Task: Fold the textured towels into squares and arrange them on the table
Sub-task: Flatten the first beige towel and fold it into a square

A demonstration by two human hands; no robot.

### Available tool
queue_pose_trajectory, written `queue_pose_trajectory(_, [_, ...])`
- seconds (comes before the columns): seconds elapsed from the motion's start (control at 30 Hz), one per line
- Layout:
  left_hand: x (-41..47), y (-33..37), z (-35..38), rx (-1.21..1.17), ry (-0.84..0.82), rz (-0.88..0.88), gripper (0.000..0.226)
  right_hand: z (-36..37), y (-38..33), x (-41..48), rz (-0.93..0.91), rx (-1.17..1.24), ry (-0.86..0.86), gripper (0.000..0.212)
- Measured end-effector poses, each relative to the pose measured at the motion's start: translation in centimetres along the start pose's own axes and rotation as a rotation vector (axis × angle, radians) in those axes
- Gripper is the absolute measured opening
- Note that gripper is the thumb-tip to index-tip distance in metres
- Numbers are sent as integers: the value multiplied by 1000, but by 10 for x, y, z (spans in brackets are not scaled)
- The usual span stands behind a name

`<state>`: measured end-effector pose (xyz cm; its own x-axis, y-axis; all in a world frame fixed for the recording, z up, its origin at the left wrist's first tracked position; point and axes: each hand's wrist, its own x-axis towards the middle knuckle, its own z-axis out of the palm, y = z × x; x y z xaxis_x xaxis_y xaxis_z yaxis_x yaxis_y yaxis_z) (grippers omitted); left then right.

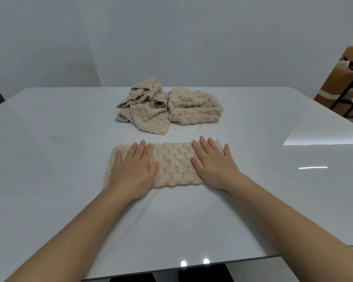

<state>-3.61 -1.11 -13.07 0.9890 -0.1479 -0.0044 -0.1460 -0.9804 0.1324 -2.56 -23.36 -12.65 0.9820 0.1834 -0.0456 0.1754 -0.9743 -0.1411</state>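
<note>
Both flat, released hands, left hand (134, 169) and right hand (213, 164), press one half-folded towel (172, 165) on the worktop (69, 139); the far pile (167, 106) awaits folding.

A beige towel (171, 165) with a raised basket-weave texture lies flat at the middle of the table (49, 159), toward its near edge. It is folded into a long rectangle running left to right. The left hand (134, 171) and the right hand (212, 165) rest palm-down on its two ends, fingers straight.

Farther back on the table, apart from it, two more beige towels sit touching. The left crumpled towel (147, 108) is heaped with scalloped edges showing, and the right bunched towel (194, 108) is lumpier. A pale grey cloth edge (120, 118) peeks from under the heap.
</note>
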Motion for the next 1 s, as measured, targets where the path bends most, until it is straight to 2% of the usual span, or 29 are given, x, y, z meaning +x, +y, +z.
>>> queue_pose_trajectory(0.27, [-18, -49, -9, 16, -27, -210, 65, -8, -3, 0, 14, -43, -59, 58])
queue_pose_trajectory(0.33, [-23, -47, -13, 49, 97, -259, 63, -16, -8, 1, 21, -61, -93, 59])
queue_pose_trajectory(0.4, [-24, -46, -22, 56, 249, -277, 47, -25, -18, 2, -9, -52, -55, 60])
queue_pose_trajectory(0.43, [-24, -45, -28, -5, 272, -292, 41, -27, -26, 2, -42, -45, -23, 61])
queue_pose_trajectory(0.53, [-12, -49, -44, -267, 152, -428, 37, -20, -50, 1, -126, -3, -7, 61])
queue_pose_trajectory(0.67, [-1, -51, -58, -673, -37, -587, 22, 3, -60, 3, -120, -11, -35, 60])
queue_pose_trajectory(0.77, [4, -49, -62, -919, -161, -609, 28, 5, -59, 4, -116, -7, -31, 60])
queue_pose_trajectory(0.83, [7, -46, -61, -961, -194, -603, 33, 4, -59, 4, -115, -9, -32, 60])
queue_pose_trajectory(1.0, [9, -52, -48, -833, -16, -539, 27, 3, -64, 4, -104, 6, -43, 61])
